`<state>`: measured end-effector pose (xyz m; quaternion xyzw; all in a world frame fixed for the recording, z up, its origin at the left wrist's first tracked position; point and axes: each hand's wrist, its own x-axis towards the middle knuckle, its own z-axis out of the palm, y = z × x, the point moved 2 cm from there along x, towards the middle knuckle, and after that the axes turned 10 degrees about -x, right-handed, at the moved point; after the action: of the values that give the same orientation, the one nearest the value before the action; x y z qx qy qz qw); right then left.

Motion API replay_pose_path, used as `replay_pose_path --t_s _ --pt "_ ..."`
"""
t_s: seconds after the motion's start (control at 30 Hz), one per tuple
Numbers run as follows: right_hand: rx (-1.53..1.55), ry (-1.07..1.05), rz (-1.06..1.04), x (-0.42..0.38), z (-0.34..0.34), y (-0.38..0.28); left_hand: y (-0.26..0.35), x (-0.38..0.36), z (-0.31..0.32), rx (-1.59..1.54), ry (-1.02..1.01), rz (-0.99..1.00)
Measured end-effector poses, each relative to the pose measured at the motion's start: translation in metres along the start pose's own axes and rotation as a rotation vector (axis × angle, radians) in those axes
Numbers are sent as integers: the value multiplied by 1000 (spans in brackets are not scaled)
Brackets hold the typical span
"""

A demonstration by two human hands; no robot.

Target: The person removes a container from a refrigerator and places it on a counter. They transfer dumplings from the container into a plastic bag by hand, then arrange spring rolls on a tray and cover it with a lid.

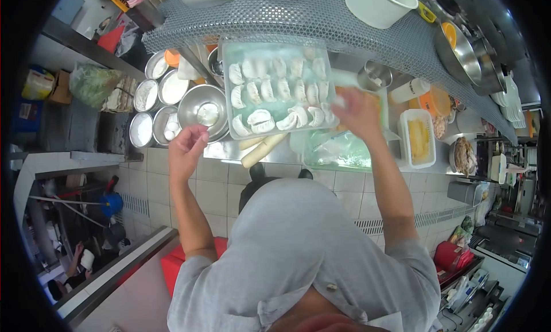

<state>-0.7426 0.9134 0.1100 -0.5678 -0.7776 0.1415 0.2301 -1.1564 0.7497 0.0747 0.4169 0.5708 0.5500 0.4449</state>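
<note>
My left hand [187,149] is closed, thumb and fingertips together, at the front edge of a steel bowl [192,96] that has something white in it. Whatever its fingertips may hold is too small to make out. My right hand [359,112], blurred by motion, is at the right edge of a clear tray [229,50]. Its fingers and anything between them are smeared. Rows of pale folded dumplings [267,91] lie in the tray. Two pale dough rolls [264,150] rest at the counter's front edge, below the tray.
Small bowls of white powder [146,95] stand at the left. Green plastic wrap [333,151] lies right of the dough rolls, and a white container [419,138] of yellow food stands further right. A mesh-covered shelf [247,16] overhangs the back. Another person's arm [74,260] shows far lower left.
</note>
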Motion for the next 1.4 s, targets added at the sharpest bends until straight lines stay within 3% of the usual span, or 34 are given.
replay_pose_path --t_s 0.07,0.13,0.3,0.4,0.53,0.63,0.7,0.8,0.97,1.17,1.27,1.4 --pt "63 -29 -8 60 21 -19 -4 1 0 -19 -19 15" --pt "-351 -167 39 122 51 -35 -4 1 2 -15 -19 15" --pt "-36 -89 42 180 118 -47 -12 7 4 14 -14 35" --pt "-272 -289 38 188 130 -50 -25 18 4 70 -5 22" --pt "-339 26 43 139 69 -44 -25 29 11 131 -12 -46" --pt "-49 459 69 71 56 9 -42 40 22 126 -76 -86" --pt "79 136 370 34 61 31 -50 48 28 103 -138 -119" --pt "103 79 455 12 85 49 -69 58 35 -66 -189 -210" --pt "82 89 464 4 72 33 -73 67 35 -31 -225 -220" --pt "38 408 223 2 86 25 -56 71 43 134 -242 -198" --pt "-107 336 268 9 96 32 -57 76 40 125 -268 -174" --pt "-5 332 193 5 91 33 -54 75 36 -40 -282 -192"
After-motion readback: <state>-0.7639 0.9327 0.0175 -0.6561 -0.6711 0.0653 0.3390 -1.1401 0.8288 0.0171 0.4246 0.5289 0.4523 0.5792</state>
